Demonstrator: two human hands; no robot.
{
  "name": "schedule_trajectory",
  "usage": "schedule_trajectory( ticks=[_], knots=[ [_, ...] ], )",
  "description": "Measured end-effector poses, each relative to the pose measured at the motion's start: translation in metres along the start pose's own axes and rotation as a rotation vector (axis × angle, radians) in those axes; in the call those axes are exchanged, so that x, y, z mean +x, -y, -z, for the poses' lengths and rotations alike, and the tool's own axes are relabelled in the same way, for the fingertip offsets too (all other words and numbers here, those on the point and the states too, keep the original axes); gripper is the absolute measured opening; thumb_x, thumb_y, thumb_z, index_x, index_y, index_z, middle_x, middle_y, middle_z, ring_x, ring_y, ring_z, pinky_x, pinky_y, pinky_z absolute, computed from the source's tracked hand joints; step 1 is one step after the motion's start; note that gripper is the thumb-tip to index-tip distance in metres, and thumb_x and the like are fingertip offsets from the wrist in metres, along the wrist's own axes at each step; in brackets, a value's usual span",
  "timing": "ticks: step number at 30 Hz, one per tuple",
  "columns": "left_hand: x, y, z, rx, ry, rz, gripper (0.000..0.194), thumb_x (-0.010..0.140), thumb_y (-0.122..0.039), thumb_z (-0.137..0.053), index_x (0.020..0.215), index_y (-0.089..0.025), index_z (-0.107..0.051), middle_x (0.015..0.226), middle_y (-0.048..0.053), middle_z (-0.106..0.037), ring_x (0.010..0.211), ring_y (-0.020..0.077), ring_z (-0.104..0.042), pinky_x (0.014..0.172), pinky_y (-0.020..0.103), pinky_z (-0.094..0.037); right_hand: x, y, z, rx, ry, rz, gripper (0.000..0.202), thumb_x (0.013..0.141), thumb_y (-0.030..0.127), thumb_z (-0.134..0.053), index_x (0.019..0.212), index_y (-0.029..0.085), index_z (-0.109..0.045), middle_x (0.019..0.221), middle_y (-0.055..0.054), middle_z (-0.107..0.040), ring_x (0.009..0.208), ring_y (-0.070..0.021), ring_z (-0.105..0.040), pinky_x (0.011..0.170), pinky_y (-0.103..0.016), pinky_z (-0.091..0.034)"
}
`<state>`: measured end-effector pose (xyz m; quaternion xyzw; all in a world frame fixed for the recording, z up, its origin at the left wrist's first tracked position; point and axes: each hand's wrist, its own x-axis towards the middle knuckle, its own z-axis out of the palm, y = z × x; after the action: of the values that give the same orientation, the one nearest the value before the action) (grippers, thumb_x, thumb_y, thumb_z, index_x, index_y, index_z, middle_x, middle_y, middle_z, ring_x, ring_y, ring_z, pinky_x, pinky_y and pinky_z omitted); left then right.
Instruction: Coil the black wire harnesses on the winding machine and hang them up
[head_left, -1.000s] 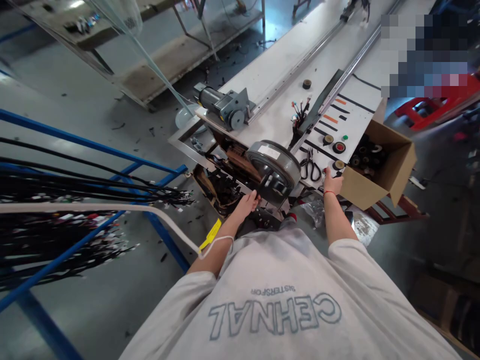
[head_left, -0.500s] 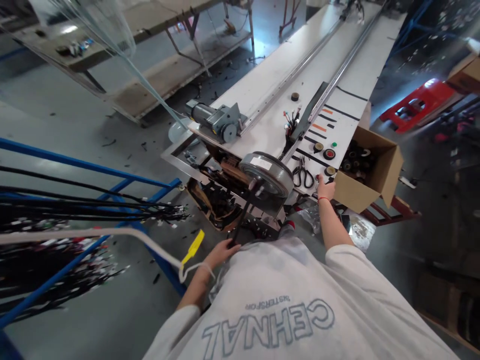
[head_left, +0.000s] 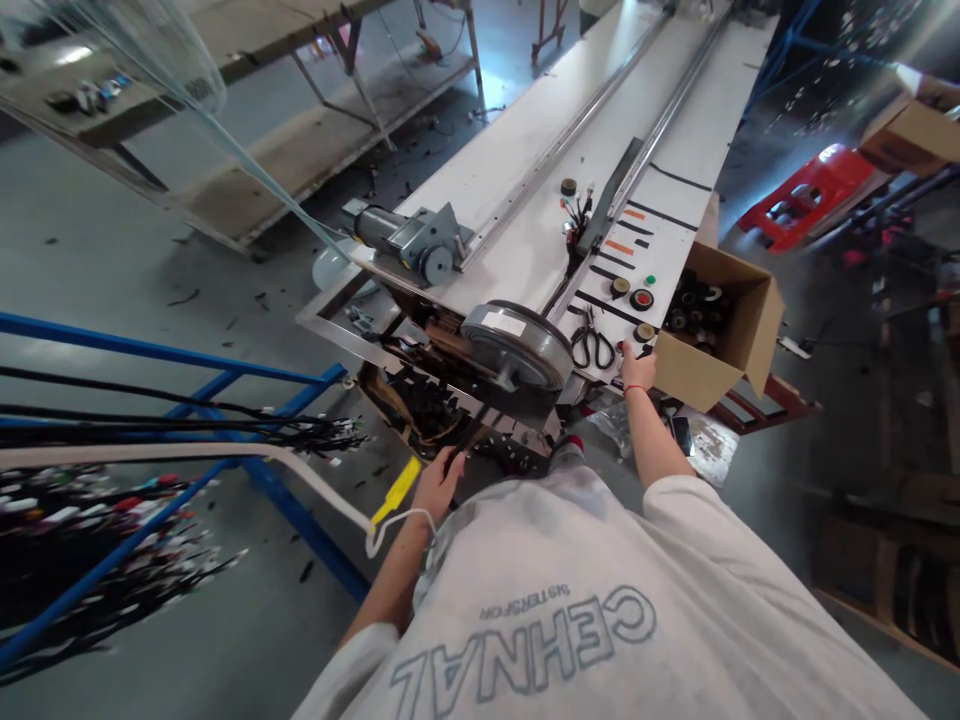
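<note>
My left hand (head_left: 439,480) is closed around a dark cable bundle (head_left: 471,432) that runs up toward the grey wheel (head_left: 517,345) at the near end of the long white table (head_left: 517,230). My right hand (head_left: 637,368) rests at the table's near right corner, its fingers curled by a small red item; what it holds, if anything, is too small to make out. Black scissors (head_left: 592,345) lie just left of it. Tape rolls (head_left: 642,299) and strips of black and orange tape are close by on the tabletop.
An open cardboard box (head_left: 697,375) of dark rolls adjoins the table's right edge. A motor (head_left: 409,238) is mounted at the near left corner. Left of me stands a blue rack (head_left: 300,530) with hanging cables. A yellow tag (head_left: 397,492) hangs near my left forearm.
My left hand has risen slightly along the cable bundle, and its fingers now point up. The view has shifted a little, while my right hand stays at the table corner.
</note>
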<state>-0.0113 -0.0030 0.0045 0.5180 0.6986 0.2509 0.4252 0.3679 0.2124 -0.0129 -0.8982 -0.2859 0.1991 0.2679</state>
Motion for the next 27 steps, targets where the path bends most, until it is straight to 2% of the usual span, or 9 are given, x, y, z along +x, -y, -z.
schedule_trajectory(
  ticks=[5, 8, 11, 13, 16, 18, 21, 24, 27],
  knots=[
    [0.017, -0.015, -0.004, -0.067, -0.072, 0.004, 0.052, 0.085, -0.068, -0.037, 0.085, -0.020, -0.058, 0.066, 0.001, -0.058, 0.066, 0.0186, -0.057, 0.068, 0.030, -0.046, 0.000, 0.000, -0.001, -0.008, 0.002, 0.001, 0.074, 0.083, 0.065, -0.061, 0.128, 0.007, -0.051, 0.122, -0.024, -0.061, 0.115, -0.0356, -0.058, 0.097, -0.044, -0.045],
    [0.025, -0.020, -0.007, -0.143, -0.019, 0.041, 0.055, 0.082, -0.070, -0.039, 0.086, -0.018, -0.058, 0.062, -0.001, -0.053, 0.058, 0.0159, -0.050, 0.057, 0.028, -0.041, 0.000, 0.000, -0.002, 0.000, -0.002, -0.014, 0.070, 0.090, 0.067, -0.046, 0.126, 0.008, -0.052, 0.123, -0.024, -0.060, 0.115, -0.0356, -0.058, 0.097, -0.046, -0.044],
    [0.030, -0.016, -0.007, -0.268, 0.165, 0.089, 0.057, 0.076, -0.073, -0.049, 0.085, -0.017, -0.057, 0.059, -0.003, -0.049, 0.054, 0.0131, -0.046, 0.054, 0.025, -0.038, 0.000, 0.000, -0.002, 0.023, -0.003, -0.014, 0.071, 0.093, 0.068, -0.035, 0.126, 0.008, -0.053, 0.124, -0.024, -0.059, 0.116, -0.0350, -0.058, 0.097, -0.045, -0.043],
    [0.032, -0.007, -0.004, -0.313, 0.354, 0.130, 0.057, 0.068, -0.072, -0.061, 0.083, -0.017, -0.058, 0.061, -0.001, -0.054, 0.058, 0.0138, -0.049, 0.058, 0.027, -0.041, 0.001, -0.001, -0.003, 0.023, -0.001, 0.001, 0.073, 0.089, 0.069, -0.044, 0.127, 0.007, -0.051, 0.124, -0.025, -0.059, 0.116, -0.0351, -0.057, 0.096, -0.043, -0.043],
    [0.031, 0.014, 0.003, -0.173, 0.580, 0.203, 0.056, 0.050, -0.068, -0.074, 0.070, -0.018, -0.060, 0.065, 0.003, -0.062, 0.066, 0.0189, -0.056, 0.068, 0.032, -0.046, 0.002, -0.003, -0.005, 0.019, 0.001, 0.009, 0.076, 0.082, 0.066, -0.059, 0.128, 0.006, -0.050, 0.124, -0.025, -0.059, 0.116, -0.0356, -0.057, 0.096, -0.041, -0.043],
    [0.025, 0.028, 0.008, -0.059, 0.543, 0.233, 0.056, 0.044, -0.068, -0.075, 0.064, -0.019, -0.060, 0.063, 0.004, -0.063, 0.068, 0.0216, -0.057, 0.071, 0.035, -0.047, 0.004, -0.004, -0.006, 0.027, -0.002, 0.012, 0.075, 0.082, 0.065, -0.061, 0.128, 0.006, -0.051, 0.123, -0.025, -0.060, 0.116, -0.0354, -0.057, 0.096, -0.041, -0.043],
    [0.011, 0.040, 0.013, -0.103, 0.332, 0.212, 0.056, 0.052, -0.072, -0.068, 0.067, -0.019, -0.060, 0.063, 0.003, -0.062, 0.067, 0.0223, -0.059, 0.071, 0.036, -0.048, 0.005, -0.006, -0.007, 0.031, -0.004, 0.019, 0.074, 0.083, 0.063, -0.061, 0.128, 0.006, -0.050, 0.124, -0.025, -0.059, 0.116, -0.0352, -0.057, 0.096, -0.041, -0.043],
    [0.000, 0.036, 0.012, -0.219, 0.176, 0.141, 0.055, 0.060, -0.074, -0.063, 0.068, -0.020, -0.059, 0.059, 0.002, -0.059, 0.060, 0.0194, -0.056, 0.066, 0.034, -0.048, 0.005, -0.005, -0.007, 0.025, 0.003, 0.009, 0.073, 0.083, 0.063, -0.061, 0.128, 0.006, -0.050, 0.124, -0.025, -0.059, 0.117, -0.0351, -0.057, 0.095, -0.042, -0.044],
    [-0.003, 0.022, 0.006, -0.273, 0.092, 0.057, 0.054, 0.068, -0.075, -0.058, 0.071, -0.021, -0.059, 0.054, 0.000, -0.054, 0.057, 0.0175, -0.053, 0.064, 0.032, -0.048, 0.003, -0.004, -0.005, 0.020, 0.010, 0.007, 0.072, 0.084, 0.063, -0.060, 0.127, 0.006, -0.051, 0.123, -0.025, -0.060, 0.115, -0.0351, -0.058, 0.095, -0.042, -0.045]
  ],
)
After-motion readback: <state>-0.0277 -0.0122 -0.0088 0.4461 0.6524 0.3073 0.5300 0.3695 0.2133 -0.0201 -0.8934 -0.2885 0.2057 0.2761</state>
